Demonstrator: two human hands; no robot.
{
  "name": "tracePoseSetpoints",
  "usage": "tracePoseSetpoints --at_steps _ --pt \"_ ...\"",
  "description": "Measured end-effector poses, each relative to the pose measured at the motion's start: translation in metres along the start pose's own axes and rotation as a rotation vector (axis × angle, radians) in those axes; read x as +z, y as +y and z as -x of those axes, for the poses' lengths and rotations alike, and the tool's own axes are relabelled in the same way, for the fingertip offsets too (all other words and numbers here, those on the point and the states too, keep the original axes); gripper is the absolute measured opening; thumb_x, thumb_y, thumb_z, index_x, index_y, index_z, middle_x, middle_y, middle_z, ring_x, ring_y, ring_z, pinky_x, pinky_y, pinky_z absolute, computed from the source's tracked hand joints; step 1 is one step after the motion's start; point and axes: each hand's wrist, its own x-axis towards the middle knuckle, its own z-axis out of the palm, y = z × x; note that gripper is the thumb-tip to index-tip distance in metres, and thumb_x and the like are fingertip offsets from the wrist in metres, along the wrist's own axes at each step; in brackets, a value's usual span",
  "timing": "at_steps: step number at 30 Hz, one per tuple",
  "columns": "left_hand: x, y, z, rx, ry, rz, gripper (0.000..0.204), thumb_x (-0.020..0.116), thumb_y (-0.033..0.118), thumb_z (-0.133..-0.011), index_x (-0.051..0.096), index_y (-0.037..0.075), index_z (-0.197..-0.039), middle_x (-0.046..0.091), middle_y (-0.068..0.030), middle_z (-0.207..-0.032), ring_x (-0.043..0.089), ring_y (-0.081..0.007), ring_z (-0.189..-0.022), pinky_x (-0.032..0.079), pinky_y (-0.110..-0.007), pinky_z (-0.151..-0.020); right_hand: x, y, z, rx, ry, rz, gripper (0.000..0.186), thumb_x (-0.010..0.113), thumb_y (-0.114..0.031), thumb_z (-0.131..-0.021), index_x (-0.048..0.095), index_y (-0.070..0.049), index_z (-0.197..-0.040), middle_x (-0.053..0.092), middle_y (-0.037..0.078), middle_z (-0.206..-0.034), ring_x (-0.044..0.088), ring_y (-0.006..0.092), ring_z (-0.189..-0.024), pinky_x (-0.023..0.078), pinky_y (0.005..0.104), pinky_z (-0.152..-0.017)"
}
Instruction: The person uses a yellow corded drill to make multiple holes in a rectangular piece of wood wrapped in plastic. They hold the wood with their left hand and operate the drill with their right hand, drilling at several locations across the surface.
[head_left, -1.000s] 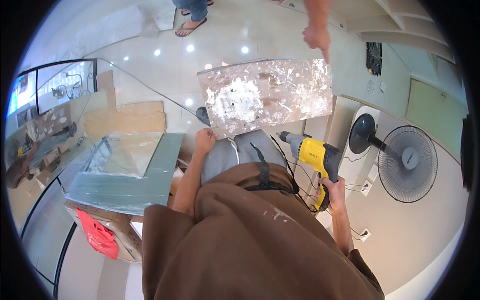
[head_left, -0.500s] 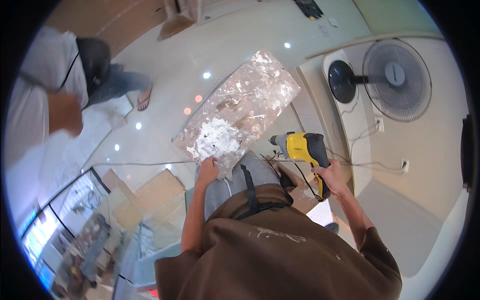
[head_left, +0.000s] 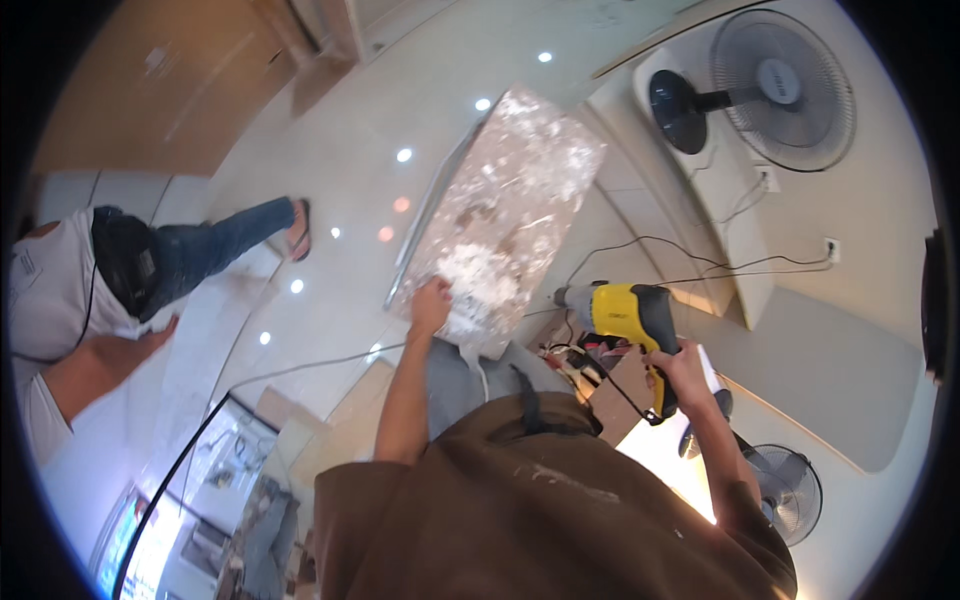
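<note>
My right hand (head_left: 682,375) is wrapped around the handle of a yellow-and-black power drill (head_left: 622,312), whose chuck points left. A black cord hangs from the drill's handle. Before me stands a long board (head_left: 545,165) smeared with white and brown stains. A thick patch of white paste-like material (head_left: 482,272) covers its near part. My left hand (head_left: 431,305) rests at that patch's left edge with its fingers curled together; whatever they hold, if anything, is hidden. The board's near end sits by my grey-clad legs (head_left: 455,385).
Another person (head_left: 130,265) is at the left, one arm held out. A black fan (head_left: 783,85) stands on a ledge at upper right, and a second fan (head_left: 785,490) is at lower right. Cables run to a wall socket (head_left: 831,250). Assorted tools (head_left: 590,365) lie beyond my lap.
The view has turned and shifted. My left hand has moved up along the white patch's left edge. The drill stays in my right hand. The other person's arm now reaches out.
</note>
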Motion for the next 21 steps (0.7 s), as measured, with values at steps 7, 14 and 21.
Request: tracePoseSetpoints --at_steps 7,14,21 --pt "-0.017 0.022 0.008 0.021 0.031 0.029 0.018 0.054 0.005 -0.086 0.069 0.005 -0.095 0.070 -0.0212 -0.086 0.069 -0.0385 -0.084 0.052 -0.046 -0.077 0.034 0.027 0.000 0.086 0.050 -0.091 0.014 0.067 -0.003 -0.079 0.063 0.006 -0.089 0.061 0.008 -0.071 0.058 0.0165 -0.050 0.045 0.0295 -0.045" --pt "-0.129 -0.004 -0.060 -0.154 0.006 0.029 0.025 0.046 0.010 -0.094 0.070 0.006 -0.096 0.068 -0.0201 -0.080 0.067 -0.0330 -0.076 0.050 -0.041 -0.074 0.110 0.036 0.030 0.330 0.420 -0.210 0.015 0.065 -0.006 -0.079 0.062 0.004 -0.089 0.059 0.008 -0.069 0.057 0.0165 -0.048 0.047 0.0300 -0.046" --pt "-0.203 -0.022 -0.101 -0.082 -0.211 -0.112 0.025 0.047 0.011 -0.093 0.071 0.004 -0.094 0.071 -0.0211 -0.087 0.068 -0.0385 -0.087 0.051 -0.045 -0.081 0.176 0.054 0.108 0.412 0.594 -0.394 0.016 0.065 -0.007 -0.079 0.062 0.004 -0.089 0.059 0.008 -0.070 0.057 0.0162 -0.048 0.046 0.0299 -0.045"
